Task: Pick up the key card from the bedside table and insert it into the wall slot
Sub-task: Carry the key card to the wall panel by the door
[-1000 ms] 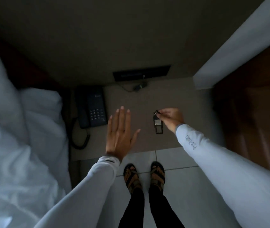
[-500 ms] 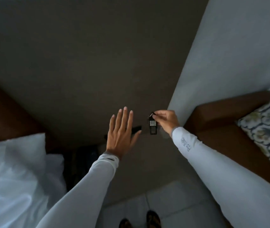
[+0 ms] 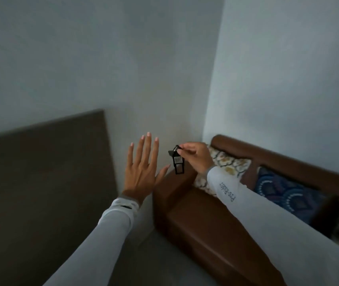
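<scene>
The key card (image 3: 178, 163) is a small black rectangular tag with a pale label, hanging from a metal ring. My right hand (image 3: 195, 157) pinches that ring at the top, so the card dangles in the air near the corner of the room. My left hand (image 3: 143, 168) is raised just to the left of the card, flat, with its fingers spread and nothing in it. The two hands are apart. No wall slot shows in this view, and the bedside table is out of sight.
A brown wooden sofa (image 3: 205, 219) with patterned cushions (image 3: 224, 164) runs along the right wall. A dark headboard panel (image 3: 46, 166) covers the lower left wall. Pale bare walls (image 3: 123, 58) meet in a corner behind the hands.
The card has come up off the bedside table in my right hand. The view has swung up and right, so the table, phone, bed and floor are gone and the sofa has appeared.
</scene>
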A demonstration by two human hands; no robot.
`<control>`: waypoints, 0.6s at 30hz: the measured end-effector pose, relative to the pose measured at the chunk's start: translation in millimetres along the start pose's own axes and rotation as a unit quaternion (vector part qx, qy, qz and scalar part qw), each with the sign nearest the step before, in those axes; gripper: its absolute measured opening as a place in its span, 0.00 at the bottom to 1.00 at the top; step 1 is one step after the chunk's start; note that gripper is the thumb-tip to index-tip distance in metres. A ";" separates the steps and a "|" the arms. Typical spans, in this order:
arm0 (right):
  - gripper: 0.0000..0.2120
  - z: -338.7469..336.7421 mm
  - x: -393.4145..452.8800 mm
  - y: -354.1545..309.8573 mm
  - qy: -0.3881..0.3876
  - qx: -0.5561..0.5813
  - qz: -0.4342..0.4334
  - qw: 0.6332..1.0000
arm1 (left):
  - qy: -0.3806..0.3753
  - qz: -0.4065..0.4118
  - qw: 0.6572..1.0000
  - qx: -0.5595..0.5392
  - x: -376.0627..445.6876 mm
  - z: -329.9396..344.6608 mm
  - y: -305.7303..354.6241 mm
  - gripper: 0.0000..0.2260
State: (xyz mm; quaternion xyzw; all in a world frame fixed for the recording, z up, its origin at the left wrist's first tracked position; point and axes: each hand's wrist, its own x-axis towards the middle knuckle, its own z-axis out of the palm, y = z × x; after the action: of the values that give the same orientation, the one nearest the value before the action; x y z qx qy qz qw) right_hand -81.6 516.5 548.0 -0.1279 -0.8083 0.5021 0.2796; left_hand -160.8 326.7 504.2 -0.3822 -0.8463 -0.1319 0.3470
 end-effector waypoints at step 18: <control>0.05 -448.4 -115.3 -15.0 0.187 -0.004 -0.019 0.982 | 0.104 0.135 0.977 -0.125 142.4 -44.2 397.5 0.36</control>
State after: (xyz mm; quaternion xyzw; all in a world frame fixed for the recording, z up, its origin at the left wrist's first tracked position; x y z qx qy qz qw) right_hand 273.3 785.2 676.2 -0.2049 -0.7464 0.4603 0.4349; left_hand 87.8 651.8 617.6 -0.5177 -0.7230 -0.2272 0.3971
